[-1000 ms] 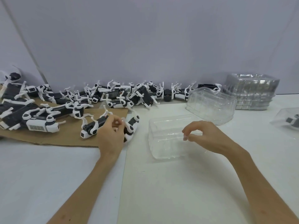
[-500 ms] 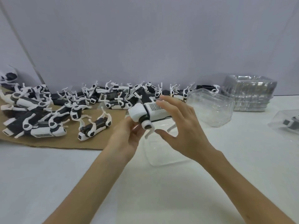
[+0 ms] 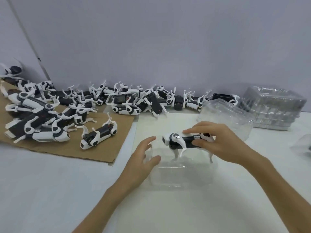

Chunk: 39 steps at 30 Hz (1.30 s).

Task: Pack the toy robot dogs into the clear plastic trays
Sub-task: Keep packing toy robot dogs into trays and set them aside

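One toy robot dog [image 3: 185, 142] was legs-down in the nearest clear tray [image 3: 181, 175], gripped along its back by the right hand [image 3: 223, 145]; the left hand [image 3: 143, 158], fingers straight, rested on that tray's left wall. Stacked trays [image 3: 272, 111] sat behind.

No text is legible. The small sticker [image 3: 196, 137] on the black-and-white plastic toy robot dog [image 3: 186, 141] in the right hand [image 3: 220, 143] is blurred.

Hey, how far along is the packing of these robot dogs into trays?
Done: at most one, something dark in the far-right tray. In hand: the right hand holds a toy dog over the clear tray; the left hand touches it. Left: the pile of dogs, nearly everything.
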Motion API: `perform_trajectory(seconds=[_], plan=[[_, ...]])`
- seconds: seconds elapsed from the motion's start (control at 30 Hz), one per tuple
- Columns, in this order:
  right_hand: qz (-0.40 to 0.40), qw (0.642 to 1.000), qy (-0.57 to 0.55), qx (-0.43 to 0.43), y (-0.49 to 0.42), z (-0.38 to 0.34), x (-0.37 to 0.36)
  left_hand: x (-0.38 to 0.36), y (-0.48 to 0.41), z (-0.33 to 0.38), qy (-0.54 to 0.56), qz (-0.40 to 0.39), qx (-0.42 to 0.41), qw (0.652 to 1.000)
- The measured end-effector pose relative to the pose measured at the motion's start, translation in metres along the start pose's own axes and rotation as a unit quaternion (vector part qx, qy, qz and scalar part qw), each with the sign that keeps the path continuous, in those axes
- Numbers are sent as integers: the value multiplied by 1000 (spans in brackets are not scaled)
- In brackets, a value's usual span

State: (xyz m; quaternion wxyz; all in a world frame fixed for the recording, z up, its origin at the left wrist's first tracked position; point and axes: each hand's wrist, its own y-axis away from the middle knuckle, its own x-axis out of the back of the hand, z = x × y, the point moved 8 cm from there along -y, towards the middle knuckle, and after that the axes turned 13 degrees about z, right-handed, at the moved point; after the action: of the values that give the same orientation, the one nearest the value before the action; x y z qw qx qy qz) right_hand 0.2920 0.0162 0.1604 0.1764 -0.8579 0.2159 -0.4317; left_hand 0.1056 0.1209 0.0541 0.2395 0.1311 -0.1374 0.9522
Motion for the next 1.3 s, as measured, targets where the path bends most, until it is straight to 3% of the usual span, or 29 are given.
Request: perform_trajectory(seconds=[0.2, 0.37, 0.5, 0.6, 0.7, 0.87, 0.97, 1.07, 1.13, 1.23, 1.3], plan=[[-109, 983, 149, -6, 3, 11, -41, 3, 1, -6, 20, 7, -1, 1000], [-159, 970, 183, -19, 11, 16, -60, 7, 1, -6, 19, 19, -28, 999], [-121, 963, 239, -9, 11, -2, -68, 7, 4, -5, 5, 29, -60, 998], [-95, 960, 256, -54, 16, -6, -62, 7, 2, -4, 2, 35, -66, 997], [3, 977, 193, -85, 29, -19, -51, 8, 3, -2, 0, 44, -85, 995], [-119, 959, 244, -87, 60, -23, -84, 0, 2, -1, -37, 10, -91, 995], [-85, 961, 251, -85, 54, -24, -78, -6, -1, -3, -43, -12, -101, 994], [-81, 968, 235, -39, 52, -37, -90, -17, 2, 12, 38, -67, -46, 996], [-92, 967, 235, -18, 55, -39, -96, -16, 1, 34, 87, -61, 1, 994], [-88, 968, 227, -60, 69, -16, -69, -17, -3, 51, 99, -38, 51, 993], [-73, 965, 232, -97, 82, 9, -33, -16, 9, 46, 105, -78, -13, 991]])
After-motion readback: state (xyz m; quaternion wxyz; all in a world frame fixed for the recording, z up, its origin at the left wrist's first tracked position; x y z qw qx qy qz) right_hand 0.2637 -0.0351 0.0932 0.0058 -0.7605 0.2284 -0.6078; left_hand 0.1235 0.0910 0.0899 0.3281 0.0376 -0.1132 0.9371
